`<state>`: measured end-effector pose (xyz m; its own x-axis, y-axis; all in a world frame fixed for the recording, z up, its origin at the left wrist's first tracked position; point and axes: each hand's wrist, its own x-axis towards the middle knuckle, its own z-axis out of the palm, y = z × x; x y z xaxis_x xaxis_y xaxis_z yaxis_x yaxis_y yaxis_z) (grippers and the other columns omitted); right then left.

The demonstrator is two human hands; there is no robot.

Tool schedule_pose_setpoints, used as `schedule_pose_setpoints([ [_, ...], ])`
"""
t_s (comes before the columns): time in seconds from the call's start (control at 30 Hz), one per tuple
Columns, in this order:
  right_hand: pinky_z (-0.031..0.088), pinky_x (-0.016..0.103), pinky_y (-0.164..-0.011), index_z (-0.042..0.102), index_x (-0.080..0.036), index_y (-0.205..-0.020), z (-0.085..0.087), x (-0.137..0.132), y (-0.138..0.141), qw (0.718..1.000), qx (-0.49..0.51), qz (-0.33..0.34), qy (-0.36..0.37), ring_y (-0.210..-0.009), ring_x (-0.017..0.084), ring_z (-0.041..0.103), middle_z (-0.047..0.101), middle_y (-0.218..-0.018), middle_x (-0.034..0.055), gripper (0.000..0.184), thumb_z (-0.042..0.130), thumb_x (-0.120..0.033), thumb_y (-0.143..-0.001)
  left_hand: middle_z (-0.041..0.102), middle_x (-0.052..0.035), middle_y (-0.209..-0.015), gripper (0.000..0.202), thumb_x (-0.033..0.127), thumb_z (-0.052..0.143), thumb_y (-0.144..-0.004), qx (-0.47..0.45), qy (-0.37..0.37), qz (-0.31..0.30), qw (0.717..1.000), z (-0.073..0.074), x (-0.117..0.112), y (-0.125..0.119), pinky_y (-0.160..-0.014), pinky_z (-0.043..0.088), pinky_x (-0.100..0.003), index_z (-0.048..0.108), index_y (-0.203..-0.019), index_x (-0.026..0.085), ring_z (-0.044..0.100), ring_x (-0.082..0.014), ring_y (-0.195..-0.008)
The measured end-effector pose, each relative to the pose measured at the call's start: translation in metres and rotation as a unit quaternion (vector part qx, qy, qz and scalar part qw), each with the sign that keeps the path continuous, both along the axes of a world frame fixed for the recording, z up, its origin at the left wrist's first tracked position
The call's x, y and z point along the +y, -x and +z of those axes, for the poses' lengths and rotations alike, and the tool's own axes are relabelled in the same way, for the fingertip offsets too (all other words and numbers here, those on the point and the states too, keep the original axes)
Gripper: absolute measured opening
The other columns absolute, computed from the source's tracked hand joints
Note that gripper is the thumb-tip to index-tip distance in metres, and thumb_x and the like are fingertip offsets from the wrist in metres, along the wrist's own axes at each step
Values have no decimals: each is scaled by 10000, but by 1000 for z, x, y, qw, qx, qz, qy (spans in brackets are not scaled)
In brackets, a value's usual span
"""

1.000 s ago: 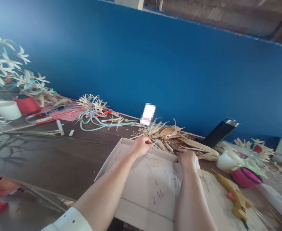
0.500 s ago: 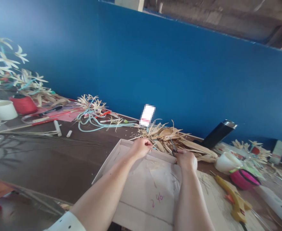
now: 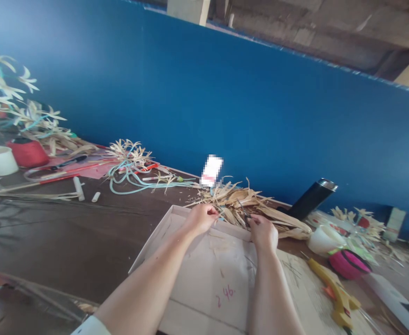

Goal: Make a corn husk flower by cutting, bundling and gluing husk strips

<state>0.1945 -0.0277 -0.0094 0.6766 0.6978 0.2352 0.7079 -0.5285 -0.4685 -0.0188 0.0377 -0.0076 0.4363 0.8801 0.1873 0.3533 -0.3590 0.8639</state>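
My left hand (image 3: 203, 217) is closed in a pinch above the far edge of a shallow cardboard box lid (image 3: 221, 265); a thin pale strip seems to show at its fingertips. Small dark-handled scissors (image 3: 246, 217) are in my right hand (image 3: 263, 231), their blades angled up and away over the pile. Just beyond both hands lies a heap of dried husk leaves (image 3: 248, 197), with loose strips and curled pieces at its left end. Handwritten red figures mark the lid's inside.
Right of the lid are a yellow glue gun (image 3: 337, 293), a pink zipped pouch (image 3: 350, 264), a white cup (image 3: 326, 239) and a leaning black flask (image 3: 312, 197). Pale blue cords (image 3: 134, 186) with husk flowers lie left. A blue partition (image 3: 260, 107) stands behind.
My right hand and the scissors have moved slightly left, closer to my left hand. The left hand keeps its pinch almost in place. The whole view has shifted a little.
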Motion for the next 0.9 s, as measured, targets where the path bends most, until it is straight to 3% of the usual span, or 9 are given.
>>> schedule_pose_setpoints([
  [0.13, 416, 301, -703, 661, -364, -1012, 8, -1, 10, 999, -9, -32, 19, -916, 236, 572, 665, -1008, -1, 316, 480, -445, -766, 669, -6, -679, 173, 324, 551, -703, 11, 9, 4, 1000, 1, -1, 1, -610, 370, -219, 666, -668, 200, 576, -139, -665],
  [0.23, 388, 280, -799, 678, -323, -994, 12, 4, 26, 994, -79, 69, -35, -964, 211, 540, 658, -1019, 2, 316, 466, -432, -786, 672, -9, -682, 142, 302, 567, -684, 20, 18, 10, 1000, 0, -1, 0, -599, 371, -222, 671, -683, 205, 578, -141, -655],
  [0.33, 384, 274, -792, 701, -327, -917, 11, 15, 43, 984, -95, 151, -13, -925, 196, 552, 663, -975, 3, 280, 472, -419, -785, 673, -16, -676, 125, 268, 565, -677, 28, 21, 21, 999, -1, -1, 0, -577, 368, -222, 673, -682, 207, 584, -149, -652],
  [0.57, 420, 338, -694, 727, -304, -798, 6, 32, 49, 986, 34, 83, 137, -841, 265, 609, 683, -879, 77, 280, 594, -503, -654, 684, -4, -742, 134, 287, 558, -692, 83, 5, 58, 995, -1, -2, -1, -604, 386, -216, 679, -716, 236, 598, -153, -727],
  [0.77, 420, 349, -695, 711, -283, -793, 11, 38, 47, 977, 63, 78, 188, -884, 284, 608, 675, -950, 89, 216, 617, -331, -605, 689, 8, -786, 143, 302, 551, -704, 101, 8, 61, 993, 1, -3, 0, -640, 407, -212, 678, -737, 245, 602, -149, -762],
  [0.9, 404, 335, -652, 702, -259, -790, 10, 39, 47, 977, 47, 96, 186, -837, 275, 619, 674, -926, 108, 208, 583, -309, -627, 689, 2, -789, 155, 316, 548, -704, 97, 5, 62, 993, 0, -2, -1, -633, 402, -216, 679, -741, 241, 601, -150, -753],
])
